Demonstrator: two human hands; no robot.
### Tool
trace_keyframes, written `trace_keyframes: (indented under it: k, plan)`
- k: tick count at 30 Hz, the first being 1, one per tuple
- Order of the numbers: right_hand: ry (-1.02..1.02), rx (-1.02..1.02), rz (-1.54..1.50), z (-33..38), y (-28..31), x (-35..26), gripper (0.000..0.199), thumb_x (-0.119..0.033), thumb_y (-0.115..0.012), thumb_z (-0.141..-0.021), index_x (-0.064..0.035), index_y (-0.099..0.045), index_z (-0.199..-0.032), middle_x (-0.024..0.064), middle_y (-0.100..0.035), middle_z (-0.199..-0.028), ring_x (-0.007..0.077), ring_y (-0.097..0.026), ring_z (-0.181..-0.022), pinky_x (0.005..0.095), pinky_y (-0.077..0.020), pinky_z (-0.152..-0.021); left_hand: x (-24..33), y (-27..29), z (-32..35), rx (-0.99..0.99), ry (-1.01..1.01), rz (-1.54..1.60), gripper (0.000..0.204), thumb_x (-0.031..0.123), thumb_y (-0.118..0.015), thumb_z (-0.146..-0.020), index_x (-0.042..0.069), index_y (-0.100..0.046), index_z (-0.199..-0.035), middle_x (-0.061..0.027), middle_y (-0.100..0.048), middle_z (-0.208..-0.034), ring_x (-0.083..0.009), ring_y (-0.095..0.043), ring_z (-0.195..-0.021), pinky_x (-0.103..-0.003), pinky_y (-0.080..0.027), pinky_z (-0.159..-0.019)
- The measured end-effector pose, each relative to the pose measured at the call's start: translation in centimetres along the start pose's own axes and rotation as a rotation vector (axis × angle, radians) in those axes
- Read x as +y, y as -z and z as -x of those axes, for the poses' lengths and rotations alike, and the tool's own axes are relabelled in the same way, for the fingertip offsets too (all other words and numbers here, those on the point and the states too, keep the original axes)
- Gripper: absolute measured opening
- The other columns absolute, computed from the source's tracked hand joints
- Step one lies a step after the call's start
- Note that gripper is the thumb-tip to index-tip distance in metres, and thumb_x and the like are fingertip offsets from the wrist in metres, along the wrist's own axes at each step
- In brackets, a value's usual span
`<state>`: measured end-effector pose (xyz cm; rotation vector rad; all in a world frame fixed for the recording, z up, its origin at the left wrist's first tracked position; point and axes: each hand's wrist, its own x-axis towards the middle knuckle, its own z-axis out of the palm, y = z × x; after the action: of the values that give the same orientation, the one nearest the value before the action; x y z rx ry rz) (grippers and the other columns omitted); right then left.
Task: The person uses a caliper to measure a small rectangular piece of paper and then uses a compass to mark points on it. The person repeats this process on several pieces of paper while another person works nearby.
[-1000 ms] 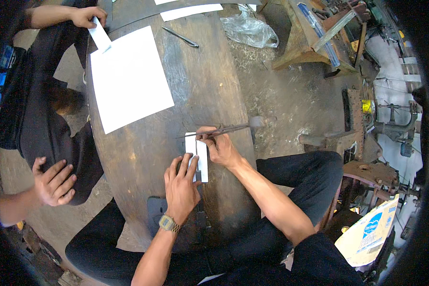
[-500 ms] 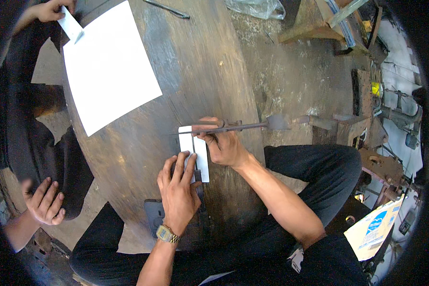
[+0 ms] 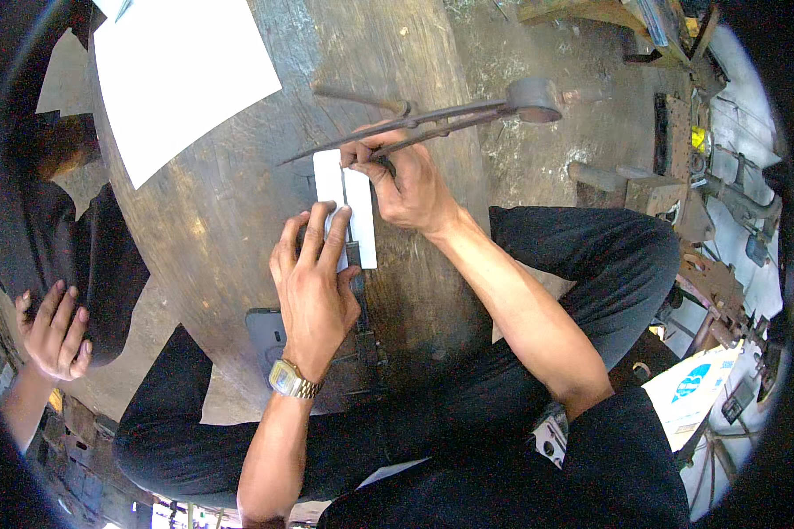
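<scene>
A small white rectangular card (image 3: 358, 189) lies on a round, worn metal table (image 3: 229, 220). My left hand (image 3: 313, 282), with a gold watch on the wrist, presses flat on the card's lower part with its fingers spread. My right hand (image 3: 406, 176) grips a large metal divider (image 3: 450, 119) by its two legs. The divider's hinge points to the right, and its tips reach left past the card's top edge.
A large white sheet (image 3: 181, 75) lies on the table's far left. Another person sits at the left, one hand (image 3: 55, 331) resting on a knee. A dark phone (image 3: 269, 339) lies by my left wrist. Metal scrap and tools (image 3: 706, 176) crowd the dirt floor at the right.
The view has closed in on the card. My right hand has swung the divider so its tips lie over the card's top; my left hand keeps pressing the card.
</scene>
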<state>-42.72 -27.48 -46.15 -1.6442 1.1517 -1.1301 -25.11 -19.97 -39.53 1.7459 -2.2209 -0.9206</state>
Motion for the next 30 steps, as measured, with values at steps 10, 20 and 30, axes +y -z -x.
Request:
trace_keyframes:
  k: [10,20,30]
  plan:
    - [-0.075,0.0,-0.05,-0.21,0.06,-0.48,0.023,0.01,-0.057,-0.091,-0.0049,-0.047,-0.106,0.0126,-0.066,-0.093,0.0215,-0.068,-0.09,0.0362,-0.0553,-0.083,-0.27,-0.21,0.05,0.045,-0.03,0.012,0.072,-0.003,-0.072,-0.071,0.008,-0.055,-0.14,-0.0087,-0.049,-0.147,-0.0357,-0.044,-0.134,-0.05,-0.037,-0.11]
    - [-0.064,0.001,0.006,-0.03,0.19,-0.23,0.025,0.009,-0.057,-0.089,-0.0032,-0.049,-0.11,0.0135,-0.067,-0.094,0.0295,-0.07,-0.091,0.0415,-0.0555,-0.081,-0.19,-0.08,0.28,0.028,-0.023,0.024,0.075,-0.003,-0.074,-0.069,0.01,-0.054,-0.141,-0.0091,-0.049,-0.148,-0.0377,-0.045,-0.133,-0.05,-0.037,-0.11]
    - [-0.072,-0.008,-0.027,-0.09,0.12,-0.21,0.021,0.009,-0.057,-0.092,-0.0042,-0.046,-0.103,0.012,-0.068,-0.094,0.022,-0.069,-0.089,0.0366,-0.0566,-0.082,-0.04,0.04,0.24,0.024,-0.014,0.045,0.073,-0.005,-0.07,-0.071,0.009,-0.054,-0.141,-0.0098,-0.048,-0.148,-0.0383,-0.045,-0.133,-0.051,-0.037,-0.111]
